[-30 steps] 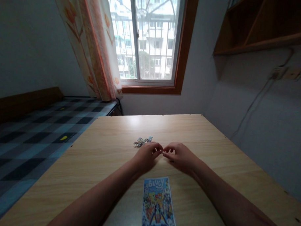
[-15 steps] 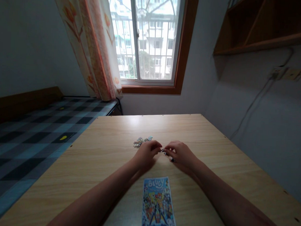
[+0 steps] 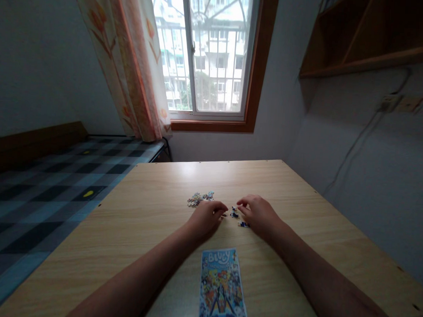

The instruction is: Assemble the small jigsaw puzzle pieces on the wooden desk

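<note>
A few small dark puzzle pieces [image 3: 237, 216] lie on the wooden table [image 3: 154, 221] in the gap between my two hands, some way in from the near edge. My left hand [image 3: 206, 217] rests on the table just left of them, fingers curled under, its fingertips at a tiny piece by the thumb; I cannot tell whether it is pinched or only touched. My right hand [image 3: 260, 213] rests just right of the pieces, fingers bent loosely and the fingertips right by the pieces; whether it grips one I cannot tell. A little farther off and to the left sits a small heap of loose pieces [image 3: 199, 198], apart from both hands. Nearer to me, between my forearms, lies the colourful picture card [image 3: 222, 287] with blue lettering at its top. To the left of the table is a bed with a checked cover [image 3: 54, 180], and beyond the table's far edge are a window [image 3: 210, 54] and a patterned curtain [image 3: 128, 63].
</note>
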`<action>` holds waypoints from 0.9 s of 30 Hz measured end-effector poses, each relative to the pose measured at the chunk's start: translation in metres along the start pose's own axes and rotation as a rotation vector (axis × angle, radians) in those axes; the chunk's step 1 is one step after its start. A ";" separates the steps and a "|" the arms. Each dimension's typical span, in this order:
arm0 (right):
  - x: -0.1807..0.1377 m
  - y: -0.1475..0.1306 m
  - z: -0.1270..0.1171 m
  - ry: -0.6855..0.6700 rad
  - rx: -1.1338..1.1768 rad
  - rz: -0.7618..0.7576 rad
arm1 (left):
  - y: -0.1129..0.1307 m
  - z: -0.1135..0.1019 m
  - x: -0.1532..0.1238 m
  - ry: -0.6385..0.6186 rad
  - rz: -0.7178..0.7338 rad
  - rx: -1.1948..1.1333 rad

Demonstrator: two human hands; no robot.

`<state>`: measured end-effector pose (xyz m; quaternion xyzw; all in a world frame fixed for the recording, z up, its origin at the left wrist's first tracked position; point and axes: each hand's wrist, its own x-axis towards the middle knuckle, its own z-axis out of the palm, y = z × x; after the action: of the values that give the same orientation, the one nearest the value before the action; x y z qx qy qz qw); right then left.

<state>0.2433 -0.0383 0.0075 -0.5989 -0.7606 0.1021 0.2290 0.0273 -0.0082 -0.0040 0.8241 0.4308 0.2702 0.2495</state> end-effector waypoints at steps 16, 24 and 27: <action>-0.016 -0.010 -0.022 -0.310 -0.244 0.042 | 0.002 -0.001 -0.008 -0.015 0.362 0.319; -0.012 -0.004 -0.017 -0.338 -0.117 0.002 | 0.012 0.000 -0.012 -0.092 0.473 0.350; -0.009 -0.001 -0.011 -0.354 -0.001 -0.032 | 0.015 0.001 -0.014 -0.103 0.478 0.351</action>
<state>0.2493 -0.0486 0.0154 -0.5594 -0.7986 0.2016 0.0927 0.0300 -0.0281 0.0020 0.9453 0.2514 0.2007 0.0542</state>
